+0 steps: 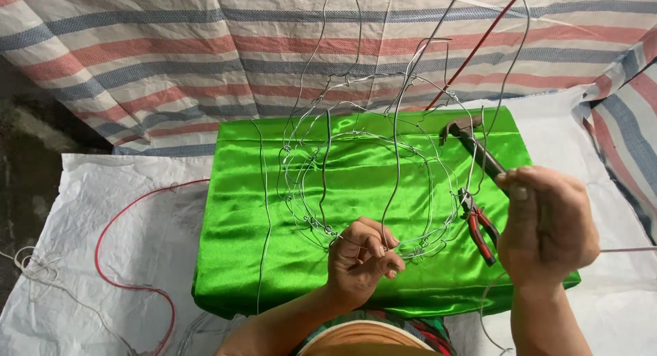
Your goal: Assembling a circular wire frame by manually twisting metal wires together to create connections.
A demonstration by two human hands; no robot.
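A frame of thin grey wire loops (356, 157) rises over a bright green satin cloth (239, 219). My left hand (363, 260) pinches the frame's lower rim at its near edge, fingers closed on the wire. My right hand (547, 226) is closed around the handles of dark pliers (472, 140), whose jaws point up and left toward a wire near the frame's right side. A second pair of pliers with red handles (481, 226) lies on the cloth just left of my right hand.
White woven sheeting (102, 205) lies under the green cloth. A red wire (109, 260) curls across it at left, with pale string at the far left. A striped tarp (171, 61) hangs behind. Long loose wires, one red, rise toward the top right.
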